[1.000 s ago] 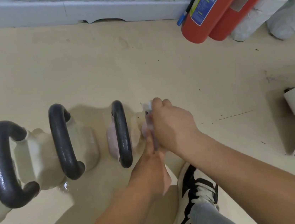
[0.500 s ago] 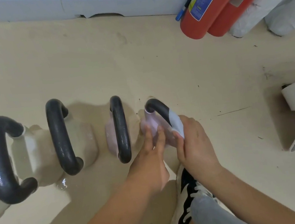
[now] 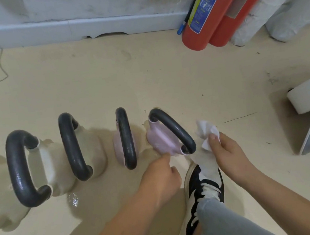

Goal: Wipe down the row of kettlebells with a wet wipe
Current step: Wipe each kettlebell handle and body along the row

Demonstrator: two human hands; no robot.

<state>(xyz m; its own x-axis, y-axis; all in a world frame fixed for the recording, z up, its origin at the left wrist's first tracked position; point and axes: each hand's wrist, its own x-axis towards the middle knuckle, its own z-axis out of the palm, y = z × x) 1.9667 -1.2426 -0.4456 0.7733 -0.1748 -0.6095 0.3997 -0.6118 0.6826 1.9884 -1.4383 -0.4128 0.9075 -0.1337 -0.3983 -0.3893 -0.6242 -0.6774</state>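
Now that the right hand (image 3: 226,151) has lifted off the handle, pinching the wet wipe (image 3: 207,132) just beside the rightmost kettlebell (image 3: 164,139) on the floor, the left hand (image 3: 161,177), loosely curled, touches its base; that handle's pass looks finished.

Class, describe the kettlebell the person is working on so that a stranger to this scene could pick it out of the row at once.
Find the row of four kettlebells on the beige floor. Go to its right end, nearest the black-and-white shoe. The rightmost kettlebell is pale pink like its neighbour, but its black handle runs diagonally, with the left hand at its base.
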